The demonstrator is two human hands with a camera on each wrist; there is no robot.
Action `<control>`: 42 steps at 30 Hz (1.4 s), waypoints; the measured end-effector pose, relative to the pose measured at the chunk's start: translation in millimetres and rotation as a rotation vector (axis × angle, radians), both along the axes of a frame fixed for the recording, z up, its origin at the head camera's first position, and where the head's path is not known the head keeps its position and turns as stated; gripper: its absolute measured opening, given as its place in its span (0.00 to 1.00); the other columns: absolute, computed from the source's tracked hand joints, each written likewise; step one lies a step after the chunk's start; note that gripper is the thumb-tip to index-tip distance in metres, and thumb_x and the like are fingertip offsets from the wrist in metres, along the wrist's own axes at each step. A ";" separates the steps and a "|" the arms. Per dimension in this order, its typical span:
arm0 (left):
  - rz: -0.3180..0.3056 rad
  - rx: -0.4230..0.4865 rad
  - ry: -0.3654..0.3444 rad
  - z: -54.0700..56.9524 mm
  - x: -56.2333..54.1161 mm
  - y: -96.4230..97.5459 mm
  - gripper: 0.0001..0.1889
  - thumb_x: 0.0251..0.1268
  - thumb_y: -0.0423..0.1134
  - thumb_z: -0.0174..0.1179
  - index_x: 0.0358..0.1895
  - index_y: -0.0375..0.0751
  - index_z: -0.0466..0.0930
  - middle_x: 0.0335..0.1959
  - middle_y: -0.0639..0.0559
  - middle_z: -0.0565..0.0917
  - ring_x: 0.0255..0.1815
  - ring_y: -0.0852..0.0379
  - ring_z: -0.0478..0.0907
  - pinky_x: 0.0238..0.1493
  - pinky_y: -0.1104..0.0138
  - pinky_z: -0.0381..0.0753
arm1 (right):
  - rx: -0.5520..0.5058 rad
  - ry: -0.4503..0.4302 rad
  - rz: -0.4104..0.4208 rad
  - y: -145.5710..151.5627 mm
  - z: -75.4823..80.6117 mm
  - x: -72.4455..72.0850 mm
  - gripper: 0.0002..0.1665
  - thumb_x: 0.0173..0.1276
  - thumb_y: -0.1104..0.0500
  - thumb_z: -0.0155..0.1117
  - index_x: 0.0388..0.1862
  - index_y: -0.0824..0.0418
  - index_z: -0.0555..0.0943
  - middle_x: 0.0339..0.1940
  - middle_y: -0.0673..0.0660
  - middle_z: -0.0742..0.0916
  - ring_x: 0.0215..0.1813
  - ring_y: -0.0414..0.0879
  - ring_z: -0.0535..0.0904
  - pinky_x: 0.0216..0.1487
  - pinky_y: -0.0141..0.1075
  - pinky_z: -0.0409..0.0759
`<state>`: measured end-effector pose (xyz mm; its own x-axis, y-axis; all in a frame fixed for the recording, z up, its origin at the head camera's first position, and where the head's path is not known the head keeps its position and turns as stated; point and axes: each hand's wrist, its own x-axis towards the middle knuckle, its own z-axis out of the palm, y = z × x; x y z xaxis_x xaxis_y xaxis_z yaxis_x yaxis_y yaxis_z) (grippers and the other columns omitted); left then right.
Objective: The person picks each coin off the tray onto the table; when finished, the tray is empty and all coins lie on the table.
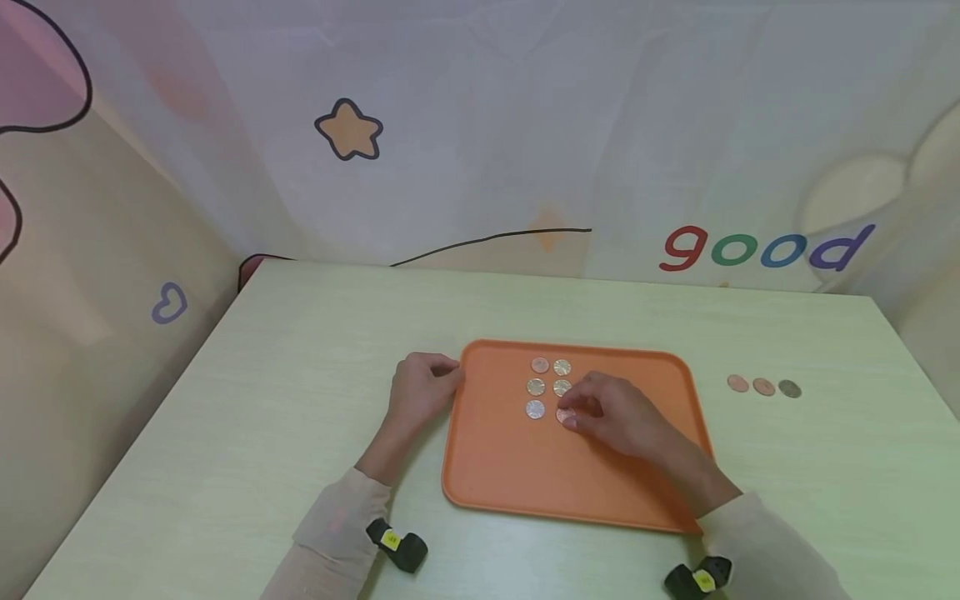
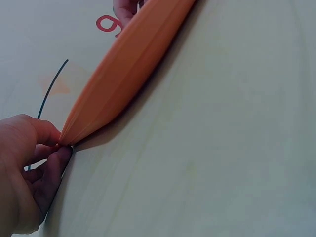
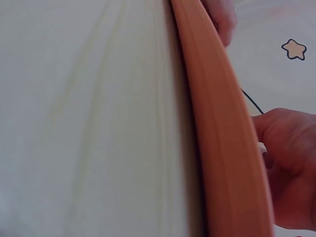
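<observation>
An orange tray [image 1: 510,467] lies on the table. My left hand [image 1: 423,387] pinches its left rim between thumb and fingers; the left wrist view shows this grip at the tray's edge. Over the tray, my right hand [image 1: 618,412] pinches a copper-coloured coin [image 1: 564,415], partly covered by the fingertips. Beside it lies a silvery coin [image 1: 535,409]. Farther back, two short rows hold gold-toned coins [image 1: 536,387] and a copper one [image 1: 540,365]. In the right wrist view, the tray's raised side hides the coins and the right hand's [image 3: 291,168] fingertips.
To the right of the tray, two copper-coloured coins [image 1: 737,383] and a dark grey coin [image 1: 790,388] lie in a row on the pale table [image 1: 300,358]. A printed cloth backdrop [image 1: 480,125] rises behind the table's far edge and along the left.
</observation>
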<state>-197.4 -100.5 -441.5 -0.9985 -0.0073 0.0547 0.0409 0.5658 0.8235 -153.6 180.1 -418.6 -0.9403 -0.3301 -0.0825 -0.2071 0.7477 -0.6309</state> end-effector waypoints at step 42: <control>-0.004 0.012 -0.047 1.8 0.3 -0.2 0.09 0.60 0.37 0.62 0.34 0.41 0.92 0.32 0.47 0.92 0.33 0.57 0.84 0.34 0.69 0.78 | -0.159 -0.115 -0.049 9.7 -3.0 -3.5 0.08 0.70 0.53 0.69 0.43 0.52 0.91 0.41 0.50 0.92 0.45 0.46 0.79 0.43 0.34 0.81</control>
<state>-197.0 -100.7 -439.7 -1.0000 -0.0034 0.0081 0.0049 0.5561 0.8311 -157.2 189.8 -421.6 -0.9430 -0.3016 -0.1407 -0.0929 0.6445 -0.7590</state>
